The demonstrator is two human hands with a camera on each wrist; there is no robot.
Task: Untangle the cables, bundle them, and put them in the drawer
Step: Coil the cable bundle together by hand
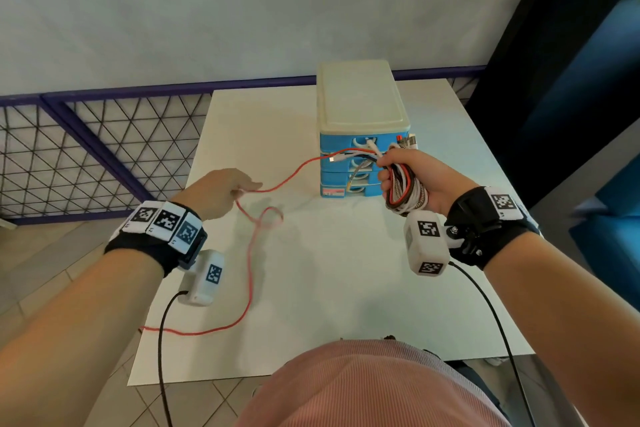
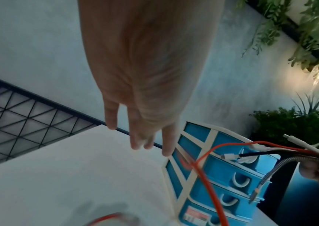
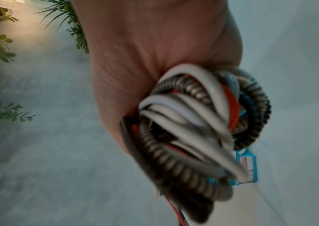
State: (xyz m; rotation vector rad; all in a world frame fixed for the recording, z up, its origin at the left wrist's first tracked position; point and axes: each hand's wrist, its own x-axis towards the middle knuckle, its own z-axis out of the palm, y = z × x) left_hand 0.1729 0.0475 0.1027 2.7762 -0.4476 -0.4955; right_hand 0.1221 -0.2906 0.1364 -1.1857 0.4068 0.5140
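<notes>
Right hand [image 1: 412,180] grips a coiled bundle of cables [image 1: 407,191] in a fist: white, red, black and spring-wrapped metal strands. The right wrist view confirms it, palm and fingers wrapped round the loops [image 3: 193,122], though that view is blurred. Several connector ends stick out past the fingers, toward the drawer unit [image 1: 360,128].

Left hand [image 1: 216,192] is out over the table [image 1: 346,288], fingers straight and slack per the left wrist view [image 2: 139,91]. In the head view the red cable [image 1: 277,187] passes under its fingertips. Can't tell whether it just drapes there or is lightly hooked; nothing shows a pinch.

The red cable runs from the right hand's bundle leftward to the left hand, then drops to the table in a loose loop below that hand. From there it trails back toward the person's torso and ends near the table's left edge.

The drawer unit, blue with a cream top, sits just beyond the right hand and well to the right of the left hand. All its visible drawer fronts look closed. A white cable end [image 2: 230,156] and a metal-sheathed end [image 2: 267,177] hang in front of them.
</notes>
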